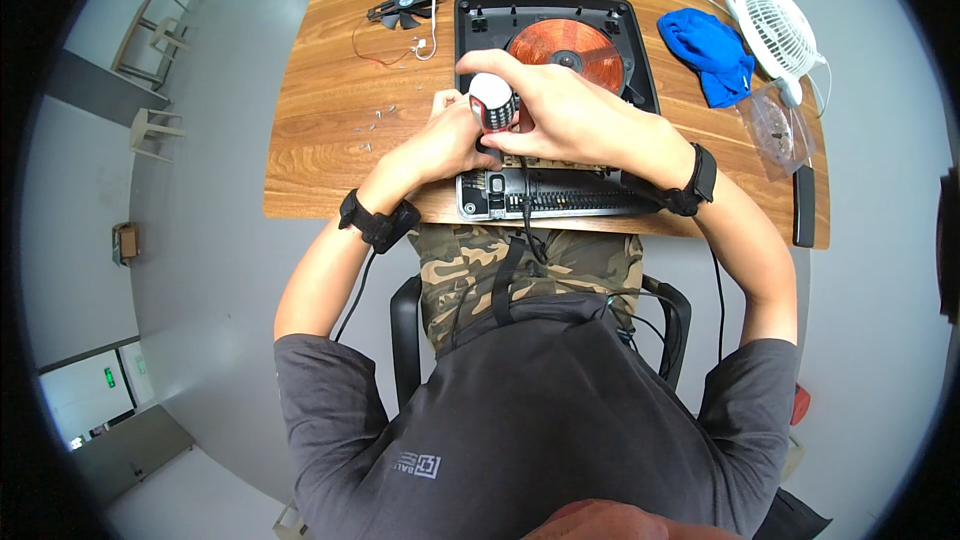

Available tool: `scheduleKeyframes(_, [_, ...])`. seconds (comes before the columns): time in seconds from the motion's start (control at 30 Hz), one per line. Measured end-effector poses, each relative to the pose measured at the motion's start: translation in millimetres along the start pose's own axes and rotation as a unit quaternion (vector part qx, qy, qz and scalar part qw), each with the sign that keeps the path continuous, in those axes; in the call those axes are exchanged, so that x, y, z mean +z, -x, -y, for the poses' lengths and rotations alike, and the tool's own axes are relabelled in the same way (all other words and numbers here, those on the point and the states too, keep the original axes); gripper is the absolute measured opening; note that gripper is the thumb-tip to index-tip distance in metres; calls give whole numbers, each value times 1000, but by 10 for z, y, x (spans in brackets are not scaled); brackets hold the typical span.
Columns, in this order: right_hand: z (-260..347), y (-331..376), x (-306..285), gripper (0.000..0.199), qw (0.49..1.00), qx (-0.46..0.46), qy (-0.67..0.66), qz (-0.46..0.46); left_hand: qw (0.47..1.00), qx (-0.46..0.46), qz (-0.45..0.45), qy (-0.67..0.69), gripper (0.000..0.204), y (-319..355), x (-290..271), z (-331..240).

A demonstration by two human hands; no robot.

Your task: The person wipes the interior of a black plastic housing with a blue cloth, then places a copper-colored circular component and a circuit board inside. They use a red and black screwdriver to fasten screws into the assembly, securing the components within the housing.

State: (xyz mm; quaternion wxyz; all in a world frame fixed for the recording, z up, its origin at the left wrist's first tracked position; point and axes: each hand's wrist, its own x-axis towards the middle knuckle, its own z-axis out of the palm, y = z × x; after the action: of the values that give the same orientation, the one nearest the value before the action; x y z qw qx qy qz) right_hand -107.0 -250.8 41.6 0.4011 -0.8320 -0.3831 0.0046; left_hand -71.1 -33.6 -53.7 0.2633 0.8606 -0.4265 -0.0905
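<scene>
Head view: left one of two wide fisheye lenses worn side by side on your head, pitched steeply down and a little forward. Upright, unmirrored; your left is picture left. Your dark grey shirt (560, 420) fills the lower middle, close under the lens. Your left hand (452, 142) and right hand (565, 105) sit above centre, farther out. Wooden table (320, 140) spans the upper part, far edge bowed. Floor (225, 270) wraps the left side, toward a dark, curved rim.

Wooden table (335, 70) under open appliance (560, 38), blue cloth (706, 52), white fan (776, 28)
</scene>
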Motion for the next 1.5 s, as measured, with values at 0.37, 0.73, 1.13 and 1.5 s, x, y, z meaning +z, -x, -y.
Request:
scheduleKeyframes(0.37, [139,3,-159,46,991,-62,102,62,1000,7,-20,11,51,-29,-14,-5])
scheduleKeyframes(0.73, [373,-133,-267,40,943,-59,313,97,1000,23,-4,4,41,-10,7,0])
scheduleKeyframes(1.13, [446,-335,-229,30,923,-51,336,179,990,-68,72,101,53,-27,-16,23])
scheduleKeyframes(1.5, [440,-326,-202,39,942,-57,279,180,985,-104,28,133,59,-33,-20,-54])
